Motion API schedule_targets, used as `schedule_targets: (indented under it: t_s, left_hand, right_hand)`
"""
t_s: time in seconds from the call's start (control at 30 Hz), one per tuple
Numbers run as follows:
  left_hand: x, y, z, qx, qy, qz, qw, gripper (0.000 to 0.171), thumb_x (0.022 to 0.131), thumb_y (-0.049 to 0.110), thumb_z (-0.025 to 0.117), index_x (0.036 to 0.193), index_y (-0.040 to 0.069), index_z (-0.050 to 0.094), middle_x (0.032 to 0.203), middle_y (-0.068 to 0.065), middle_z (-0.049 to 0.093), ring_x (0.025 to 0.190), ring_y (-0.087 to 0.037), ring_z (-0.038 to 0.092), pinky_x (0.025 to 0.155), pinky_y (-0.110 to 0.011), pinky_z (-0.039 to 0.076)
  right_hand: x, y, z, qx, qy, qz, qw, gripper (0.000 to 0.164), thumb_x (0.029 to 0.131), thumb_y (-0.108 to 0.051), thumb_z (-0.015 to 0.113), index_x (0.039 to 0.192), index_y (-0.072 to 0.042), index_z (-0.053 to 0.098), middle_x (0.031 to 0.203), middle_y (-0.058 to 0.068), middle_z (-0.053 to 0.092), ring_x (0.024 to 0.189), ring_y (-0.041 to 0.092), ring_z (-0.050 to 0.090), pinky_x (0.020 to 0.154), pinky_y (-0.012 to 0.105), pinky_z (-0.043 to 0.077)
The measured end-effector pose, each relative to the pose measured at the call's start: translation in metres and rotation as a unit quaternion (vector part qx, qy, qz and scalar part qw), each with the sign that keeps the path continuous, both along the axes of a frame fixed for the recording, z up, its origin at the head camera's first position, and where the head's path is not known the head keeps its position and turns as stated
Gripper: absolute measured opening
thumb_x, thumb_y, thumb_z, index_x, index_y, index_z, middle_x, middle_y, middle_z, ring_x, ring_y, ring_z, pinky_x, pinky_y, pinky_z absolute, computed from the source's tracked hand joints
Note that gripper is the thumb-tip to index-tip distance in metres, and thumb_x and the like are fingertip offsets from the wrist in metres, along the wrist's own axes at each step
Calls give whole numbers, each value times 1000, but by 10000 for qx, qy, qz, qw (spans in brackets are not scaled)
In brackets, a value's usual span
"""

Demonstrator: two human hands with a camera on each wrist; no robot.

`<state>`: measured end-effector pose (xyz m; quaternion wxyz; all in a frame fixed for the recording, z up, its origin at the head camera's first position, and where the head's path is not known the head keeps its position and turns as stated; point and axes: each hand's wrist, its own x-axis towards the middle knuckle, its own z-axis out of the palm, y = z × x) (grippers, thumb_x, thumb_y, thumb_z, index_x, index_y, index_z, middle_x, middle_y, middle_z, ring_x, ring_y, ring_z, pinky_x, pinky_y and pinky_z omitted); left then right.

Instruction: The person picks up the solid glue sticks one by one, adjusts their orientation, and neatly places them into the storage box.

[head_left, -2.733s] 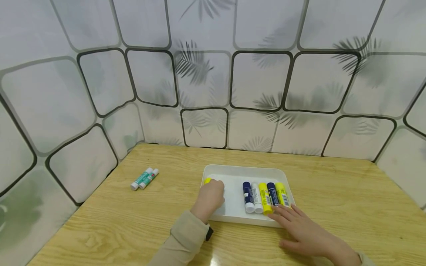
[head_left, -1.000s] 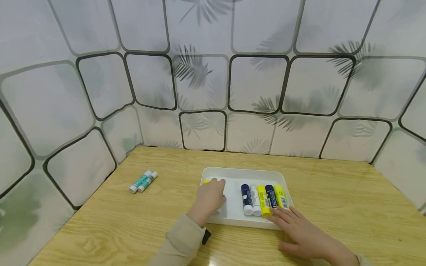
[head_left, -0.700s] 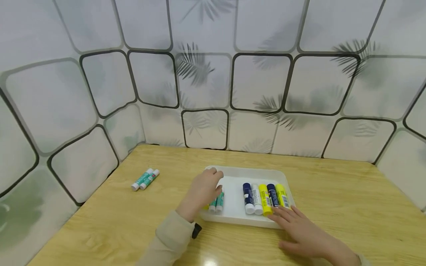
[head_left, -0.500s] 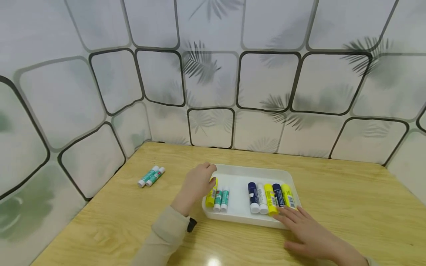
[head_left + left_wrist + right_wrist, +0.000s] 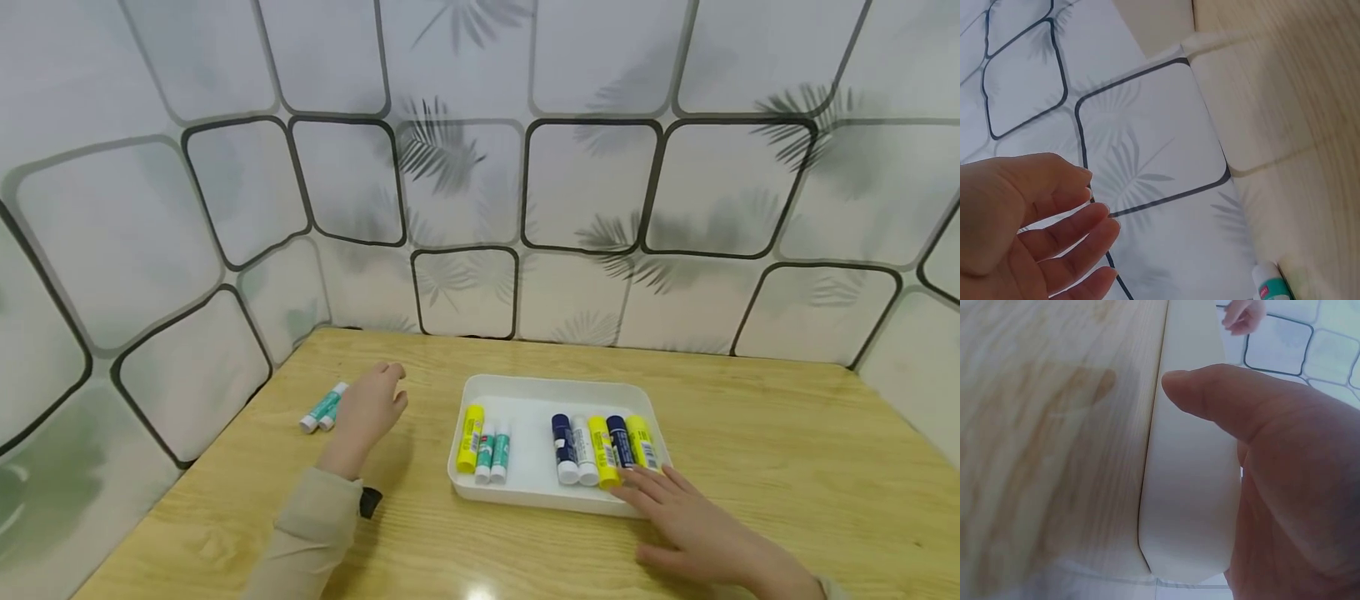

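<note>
My left hand [image 5: 369, 412] hovers left of the tray with loosely bent fingers and nothing in them. It partly covers one of two teal-and-white glue sticks [image 5: 324, 407] lying side by side on the table; a white-capped end of a glue stick [image 5: 1272, 286] shows in the left wrist view. Inside the white tray [image 5: 555, 498], a yellow glue stick [image 5: 470, 439] and two small teal ones [image 5: 492, 454] lie at the left. A row of navy, white and yellow glue sticks [image 5: 604, 450] fills the right. My right hand [image 5: 693, 529] rests, fingers extended, at the tray's front right corner.
The wooden table [image 5: 810, 467] runs back to a patterned wall covering [image 5: 465, 292], which also closes off the left side. In the right wrist view the tray's outer wall [image 5: 1191, 494] stands beside the thumb.
My left hand has lifted out of the tray and moved left toward the two glue sticks on the table, uncovering the yellow and teal ones inside. The right hand stays at the corner.
</note>
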<state>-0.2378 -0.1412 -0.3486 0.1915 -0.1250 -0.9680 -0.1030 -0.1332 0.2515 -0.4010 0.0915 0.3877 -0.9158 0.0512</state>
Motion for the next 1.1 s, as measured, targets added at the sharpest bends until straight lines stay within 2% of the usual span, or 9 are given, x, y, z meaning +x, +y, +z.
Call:
schedule_targets:
  t_s: [0.1,0.33,0.43,0.53,0.7,0.8,0.9,1.0,1.1]
  left_hand:
    - [0,-13,-1,64,-188,103,9997,27,80,13,64,103,1,58,96,-13,58,53,-14,46,45,-26,39]
    - [-5,-40,0,330,-456,347,9978,28,82,10,61,106,-4,56,100,-18,57,63,-21,54,50,-31,44]
    - [-7,-52,2,489,-593,529,9956,30,82,12,60,107,-5,55,99,-18,58,74,-26,57,55,-35,46]
    - [-8,-63,2,622,-827,689,9922,33,83,14,60,108,-6,54,102,-22,57,81,-32,56,62,-41,46]
    - [-8,-77,0,748,-1437,939,9823,36,85,13,55,114,-8,49,111,-27,51,93,-38,52,70,-47,44]
    - [-9,-82,-1,854,-1756,1084,9747,39,84,12,52,116,-10,47,112,-28,49,93,-38,51,71,-48,44]
    - [-10,-87,-3,903,-1899,1188,9704,41,82,11,53,115,-12,47,110,-29,49,91,-36,51,70,-47,43]
    - [-11,-91,-5,859,-1980,1234,9686,41,80,11,55,112,-13,48,106,-29,51,88,-35,52,69,-47,43]
    - [-11,-93,-8,821,-2067,1223,9673,39,78,11,57,107,-14,50,99,-27,53,82,-33,52,67,-45,43]
  right_hand:
    - [0,-1,-1,-3,87,95,9999,57,81,-45,57,125,-9,47,128,13,44,115,31,41,99,18,-14]
    - [0,-2,0,27,-64,26,10000,57,81,-45,56,125,-10,47,128,13,44,116,32,40,98,17,-15]
    - [0,-2,2,21,40,53,10000,57,80,-44,58,125,-9,47,127,13,45,115,32,41,98,17,-14]
    - [0,-2,2,24,93,87,9999,57,80,-43,58,125,-9,47,127,13,45,115,32,41,99,18,-14]
    - [0,-1,0,32,45,58,10000,57,80,-43,58,125,-9,47,127,13,45,115,31,41,98,17,-14]
    - [0,-1,0,41,15,32,10000,58,80,-43,58,125,-9,47,127,13,45,115,31,41,98,17,-14]
    - [1,-1,1,52,-97,-43,9999,58,81,-45,57,125,-9,47,127,12,45,115,31,41,98,17,-15]
    - [1,-1,1,46,-244,-99,9996,58,82,-46,55,126,-10,46,128,12,44,116,32,40,97,16,-16]
    - [1,-1,2,18,-208,-76,9998,58,82,-46,56,126,-9,46,128,13,44,116,33,40,97,16,-15]
